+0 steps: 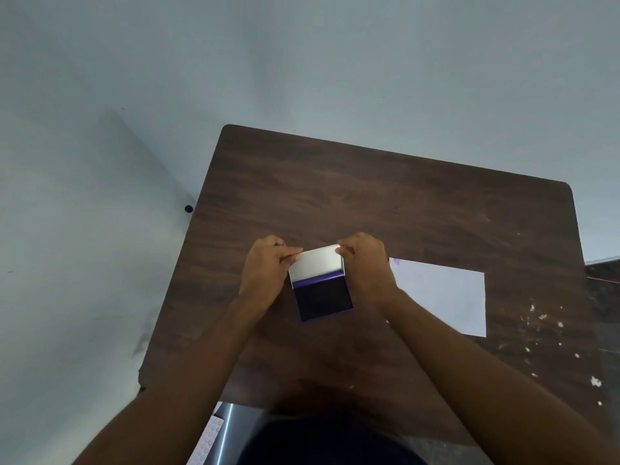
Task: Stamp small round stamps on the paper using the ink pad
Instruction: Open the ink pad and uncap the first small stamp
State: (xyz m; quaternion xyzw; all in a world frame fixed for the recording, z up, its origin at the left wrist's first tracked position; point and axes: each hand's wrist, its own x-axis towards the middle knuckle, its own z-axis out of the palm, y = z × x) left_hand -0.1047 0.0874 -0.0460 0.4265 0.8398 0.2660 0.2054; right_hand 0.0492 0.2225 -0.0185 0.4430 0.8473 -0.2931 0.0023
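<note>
A purple ink pad (pixel 322 298) lies in the middle of the dark wooden table (pixel 369 196), its dark inked face showing. Its white-lined lid (pixel 317 263) stands tilted up at the far side. My left hand (pixel 266 273) pinches the lid's left corner, and my right hand (pixel 365 266) pinches its right corner. A white sheet of paper (pixel 446 297) lies to the right of the pad, with a small purple mark (pixel 397 261) near its far left corner. No stamp is visible.
Pale specks and scuffs (pixel 536 330) mark the table's right side. A grey wall and floor surround the table. A metal chair part (pixel 231 431) and a pale dotted sheet (pixel 206 444) show below the near edge.
</note>
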